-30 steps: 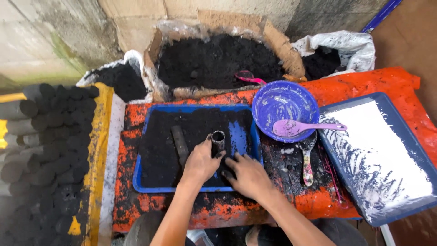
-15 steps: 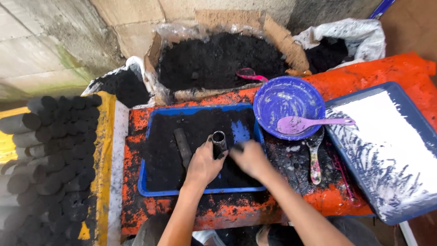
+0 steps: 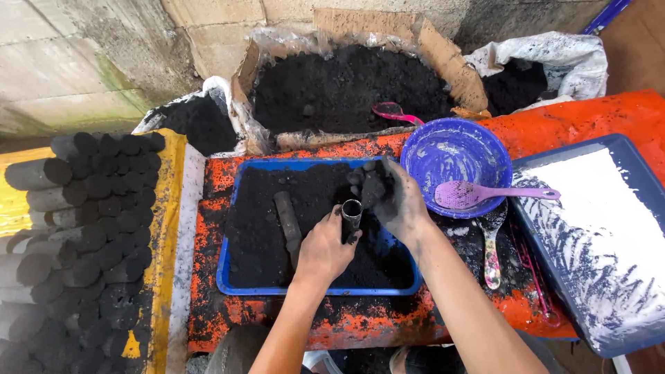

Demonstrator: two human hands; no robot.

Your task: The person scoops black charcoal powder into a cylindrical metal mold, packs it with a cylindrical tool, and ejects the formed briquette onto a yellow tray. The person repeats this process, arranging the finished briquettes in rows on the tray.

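My left hand (image 3: 324, 251) grips the metal tube (image 3: 351, 216) upright in the blue tray (image 3: 228, 280), my right hand (image 3: 389, 197) cupping black powder (image 3: 372, 188) above its unfilled mouth; many finished briquettes (image 3: 76, 235) stacked alongside.

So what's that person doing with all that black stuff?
A person's left hand holds a small upright metal tube in a blue rectangular tray of black powder. The right hand, cupped and blackened, holds a clump of that powder just above the tube's open top. A dark rod lies in the tray. Black cylinder-shaped pieces are stacked to the left, and a round blue bowl with a pink spoon sits to the right.
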